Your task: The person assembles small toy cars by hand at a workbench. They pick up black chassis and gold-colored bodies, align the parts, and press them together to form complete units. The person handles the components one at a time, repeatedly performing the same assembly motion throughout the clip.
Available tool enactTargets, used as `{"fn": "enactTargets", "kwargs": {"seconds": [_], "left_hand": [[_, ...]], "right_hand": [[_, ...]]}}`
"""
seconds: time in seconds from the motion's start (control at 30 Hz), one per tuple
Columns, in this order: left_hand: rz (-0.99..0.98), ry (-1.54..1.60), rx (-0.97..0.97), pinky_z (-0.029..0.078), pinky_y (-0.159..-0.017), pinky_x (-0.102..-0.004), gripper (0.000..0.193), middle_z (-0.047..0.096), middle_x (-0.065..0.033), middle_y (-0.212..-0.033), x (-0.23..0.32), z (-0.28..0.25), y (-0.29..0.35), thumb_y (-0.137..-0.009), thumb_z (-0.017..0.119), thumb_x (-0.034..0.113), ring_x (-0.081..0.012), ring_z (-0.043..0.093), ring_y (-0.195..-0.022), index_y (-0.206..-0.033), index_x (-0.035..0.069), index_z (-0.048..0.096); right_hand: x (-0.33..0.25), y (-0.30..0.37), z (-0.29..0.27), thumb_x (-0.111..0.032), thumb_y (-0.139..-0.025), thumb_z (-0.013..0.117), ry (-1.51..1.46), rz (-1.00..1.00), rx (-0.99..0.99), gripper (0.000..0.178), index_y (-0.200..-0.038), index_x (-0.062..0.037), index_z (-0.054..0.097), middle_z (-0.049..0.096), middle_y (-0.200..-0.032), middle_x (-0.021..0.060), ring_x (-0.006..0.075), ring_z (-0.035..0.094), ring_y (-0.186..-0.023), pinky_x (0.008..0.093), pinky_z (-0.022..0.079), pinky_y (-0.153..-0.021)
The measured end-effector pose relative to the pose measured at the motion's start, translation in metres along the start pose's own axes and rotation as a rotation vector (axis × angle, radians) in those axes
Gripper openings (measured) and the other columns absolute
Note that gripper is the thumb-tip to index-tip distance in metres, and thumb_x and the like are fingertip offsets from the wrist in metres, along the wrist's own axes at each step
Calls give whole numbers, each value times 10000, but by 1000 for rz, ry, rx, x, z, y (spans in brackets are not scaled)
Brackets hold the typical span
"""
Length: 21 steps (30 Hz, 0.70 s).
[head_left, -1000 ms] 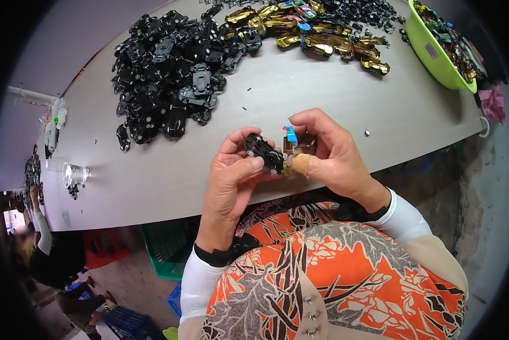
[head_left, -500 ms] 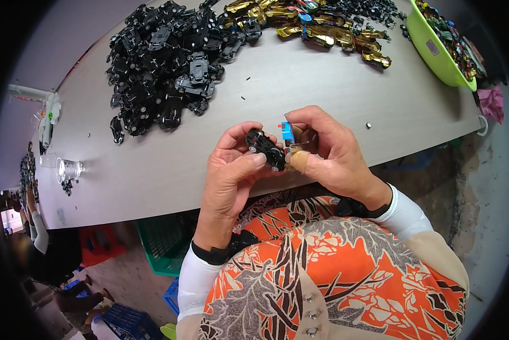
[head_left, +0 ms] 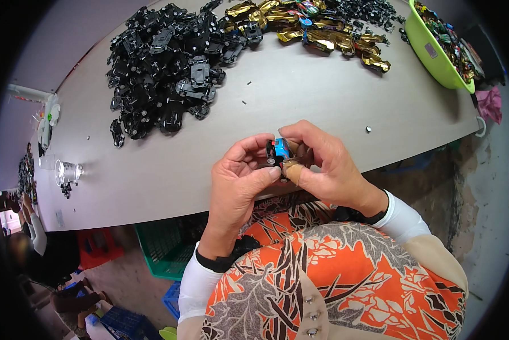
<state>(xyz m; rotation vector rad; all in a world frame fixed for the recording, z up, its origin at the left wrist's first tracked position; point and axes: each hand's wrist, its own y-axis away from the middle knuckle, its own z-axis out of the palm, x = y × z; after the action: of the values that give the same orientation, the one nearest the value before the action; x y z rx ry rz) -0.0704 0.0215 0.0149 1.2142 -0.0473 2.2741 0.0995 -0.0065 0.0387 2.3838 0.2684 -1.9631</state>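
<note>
Both my hands hold one small toy car point(head_left: 279, 151) with a blue shell and a black underside, just over the near edge of the grey table point(head_left: 299, 96). My left hand point(head_left: 240, 178) pinches its left side with thumb and fingers. My right hand point(head_left: 328, 167) wraps the right side, and its thumb wears a tan bandage. Most of the car is hidden between the fingers.
A big heap of black toy car chassis point(head_left: 164, 68) lies at the far left of the table. Gold car shells point(head_left: 316, 28) lie at the far middle. A lime green basin point(head_left: 435, 48) with assembled cars stands far right. A green crate point(head_left: 164, 249) sits under the table.
The black chassis that showed in my left hand is now pressed against the blue shell, and the blue side faces up. Both hands stay at the table edge.
</note>
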Motion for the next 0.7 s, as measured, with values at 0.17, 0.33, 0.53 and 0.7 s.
{"fn": "enactTargets", "kwargs": {"seconds": [0.17, 0.33, 0.53, 0.7], "left_hand": [[-15, -59, -20, 547, -804, -299, 354, 616, -121, -1035, 2, 0, 3, -782, 608, -66, -173, 613, -941, -1132, -58, 562], [68, -105, -64, 528, -826, -276, 357, 592, -72, -1073, -8, -6, 3, -805, 610, -43, -147, 590, -954, -1159, 1, 583], [156, -262, -104, 494, -805, -249, 358, 563, -79, -1127, -16, -11, 1, -843, 594, 5, -132, 570, -958, -1200, 18, 566], [37, -282, -90, 463, -810, -237, 351, 585, -60, -1086, -9, -8, 4, -866, 582, 35, -110, 558, -928, -1217, 21, 558]], "right_hand": [[3, -1, -2, 37, -743, 584, 82, -61, -30, 289, -1025, -16, 550, 540, -919, 75, 140, 589, -755, 249, 478, -627], [5, -2, -4, 33, -732, 596, 132, -71, -62, 285, -1008, -20, 552, 537, -866, 79, 167, 585, -729, 265, 468, -619], [10, -2, -5, 40, -739, 634, 170, -183, -43, 279, -1000, -20, 559, 527, -818, 85, 199, 565, -704, 278, 449, -613], [15, -2, -9, 54, -741, 635, 179, -231, -44, 258, -983, -7, 571, 532, -824, 83, 184, 563, -709, 267, 439, -611]]}}
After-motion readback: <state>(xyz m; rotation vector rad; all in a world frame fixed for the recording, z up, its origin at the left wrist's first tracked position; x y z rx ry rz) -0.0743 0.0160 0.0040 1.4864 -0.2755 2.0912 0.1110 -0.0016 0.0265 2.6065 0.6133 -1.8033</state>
